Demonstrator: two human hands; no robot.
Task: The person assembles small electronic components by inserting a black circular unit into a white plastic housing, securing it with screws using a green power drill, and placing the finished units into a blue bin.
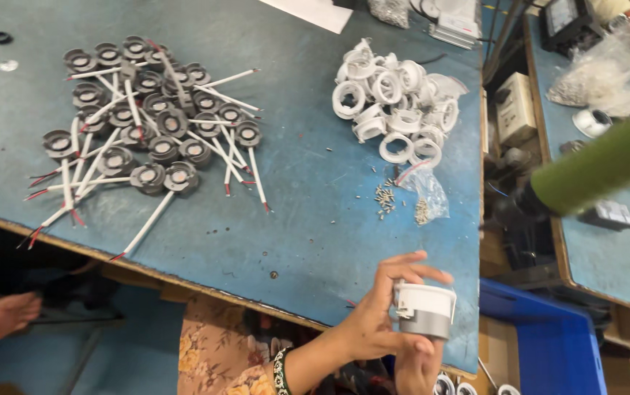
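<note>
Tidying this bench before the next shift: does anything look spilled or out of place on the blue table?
Yes. Small screws lie scattered loose on the blue table beside a small clear bag, below the pile of white rings. One stray screw sits alone near the front edge.

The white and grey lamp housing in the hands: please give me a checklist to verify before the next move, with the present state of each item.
1. Lamp housing gripped by both hands: ok, left hand wraps its side, right hand supports it from below.
2. White ring seated on the grey body: cannot tell, the joint is partly hidden by fingers.
3. Loose screws available on the blue table: ok, beside a small clear bag.
4. More white rings in supply: ok, a pile.
5. Grey wired modules in supply: ok, a heap.
6. Screwdriver within reach: cannot tell, none clearly visible.
</note>
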